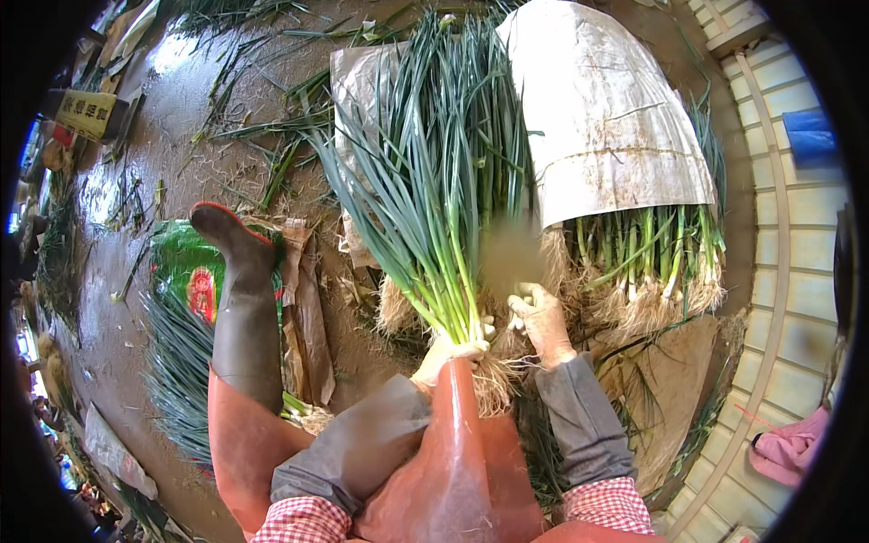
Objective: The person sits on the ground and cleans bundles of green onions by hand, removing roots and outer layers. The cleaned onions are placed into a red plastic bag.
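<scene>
My left hand (441, 358) is closed around the white lower stems of a bunch of green onions (451, 292). Their dark green leaves fan away from me, and pale stringy roots (494, 387) hang below the grip. Just right of the bunch is my right hand (543, 322), its fingers bent and their tips whitish. Whether it pinches anything is not clear. Beyond the bunch lies a larger pile of green onions (499, 149), partly hidden behind it. A brownish blur covers part of the view above my right hand.
Rooted green onions (652, 258) lie under a white woven sheet (611, 129) at right. More green onions (180, 366) rest on a green printed bag (173, 251) beside my rubber boot (248, 312). Loose leaves litter the wet floor (183, 136). A tiled wall (774, 271) bounds the right.
</scene>
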`<state>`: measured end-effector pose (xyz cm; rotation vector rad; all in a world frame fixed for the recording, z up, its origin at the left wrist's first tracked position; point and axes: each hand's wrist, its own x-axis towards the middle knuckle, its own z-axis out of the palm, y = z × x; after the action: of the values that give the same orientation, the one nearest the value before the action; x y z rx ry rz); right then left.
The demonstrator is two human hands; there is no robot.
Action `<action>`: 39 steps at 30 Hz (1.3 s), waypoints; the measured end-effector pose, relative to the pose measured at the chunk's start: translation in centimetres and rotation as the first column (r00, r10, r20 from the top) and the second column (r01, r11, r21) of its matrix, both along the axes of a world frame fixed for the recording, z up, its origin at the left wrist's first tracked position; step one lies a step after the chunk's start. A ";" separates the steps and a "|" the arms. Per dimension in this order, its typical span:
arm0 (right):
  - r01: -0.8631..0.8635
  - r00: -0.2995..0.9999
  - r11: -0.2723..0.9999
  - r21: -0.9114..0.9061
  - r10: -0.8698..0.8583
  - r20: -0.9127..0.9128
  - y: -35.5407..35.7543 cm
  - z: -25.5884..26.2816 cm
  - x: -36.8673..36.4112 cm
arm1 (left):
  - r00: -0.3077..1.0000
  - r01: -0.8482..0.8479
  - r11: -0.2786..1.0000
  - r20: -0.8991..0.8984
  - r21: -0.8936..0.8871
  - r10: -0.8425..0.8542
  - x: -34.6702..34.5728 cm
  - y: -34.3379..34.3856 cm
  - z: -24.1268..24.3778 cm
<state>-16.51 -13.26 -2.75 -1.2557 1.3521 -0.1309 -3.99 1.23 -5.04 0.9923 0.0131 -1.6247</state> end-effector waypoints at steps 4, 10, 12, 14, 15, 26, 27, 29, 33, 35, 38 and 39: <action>-0.082 0.996 0.991 -0.109 0.087 0.038 2.5 2.7 1.2 | 0.991 0.003 0.993 0.131 0.116 -0.019 -1.5 0.6 1.2; -0.439 0.888 0.865 -0.241 0.459 0.029 4.1 7.5 -3.9 | 0.999 0.026 0.993 0.035 0.116 -0.030 -1.9 0.5 1.3; -0.447 0.893 0.856 0.261 0.407 0.194 4.6 9.6 -5.7 | 0.999 0.031 0.991 0.032 0.129 -0.036 -1.5 0.8 1.0; -0.646 0.756 0.709 0.283 0.646 0.105 4.2 9.6 -8.4 | 0.999 0.036 0.991 0.023 0.132 -0.039 -1.3 0.8 1.0; -0.753 0.629 0.614 0.238 0.777 -0.018 4.1 8.1 -10.8 | 0.999 0.041 0.991 0.009 0.125 -0.043 -1.5 0.5 1.2; 0.246 0.927 0.941 0.234 -0.299 0.227 0.8 0.0 2.7 | 1.000 0.025 0.988 -0.003 0.152 -0.024 -1.0 0.4 1.5; 0.145 0.936 0.939 0.313 -0.233 0.265 2.4 2.0 1.1 | 1.000 0.009 0.987 0.006 0.160 -0.010 -0.3 0.8 1.5; 0.024 0.922 0.923 0.384 -0.168 0.348 3.2 4.8 -2.7 | 1.000 0.030 0.987 0.000 0.156 -0.030 0.0 0.8 1.9; -0.621 0.714 0.726 0.294 0.679 -0.169 4.2 5.8 -11.8 | 0.998 0.067 0.982 -0.024 0.178 -0.064 -0.2 0.7 1.3; -0.822 0.407 0.531 0.204 0.799 -0.443 5.0 5.7 -12.1 | 0.999 0.035 0.983 0.022 0.180 -0.039 -0.5 0.3 1.9; -0.698 0.693 0.511 -0.501 0.658 -0.295 3.8 6.4 -4.9 | 0.998 -0.058 0.997 -0.014 0.042 0.059 -0.2 0.6 2.7; -0.574 0.801 0.663 -0.480 0.576 -0.163 3.3 7.7 -1.6 | 0.999 -0.039 0.999 -0.031 0.011 0.039 0.1 0.5 3.3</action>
<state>-18.14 -9.91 4.90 -2.0920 0.8638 -0.0400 -3.90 1.69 -1.73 0.9688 0.0617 -1.6057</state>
